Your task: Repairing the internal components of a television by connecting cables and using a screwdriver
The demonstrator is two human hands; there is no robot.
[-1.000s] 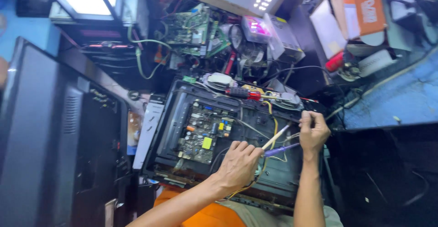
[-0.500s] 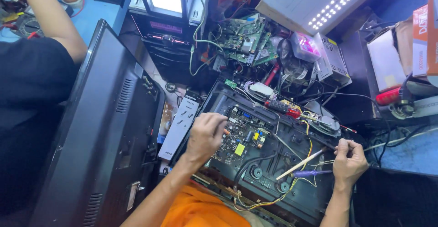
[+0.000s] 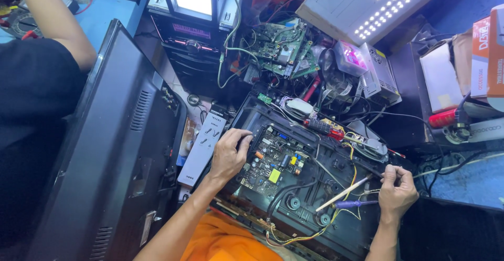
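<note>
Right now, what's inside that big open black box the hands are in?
Inside the open black television back sits a dark circuit board with a yellow part, round speakers and yellow wires. The left hand covers the board's left corner; the right hand holds thin tools.

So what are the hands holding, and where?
The right hand pinches two thin tools at their rear ends. The left hand holds nothing; its fingers rest on the circuit board edge.

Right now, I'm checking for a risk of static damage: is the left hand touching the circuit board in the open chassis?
Touching. The head view shows the left hand resting on the circuit board, its fingers curled over the upper left edge with no gap visible.
</note>
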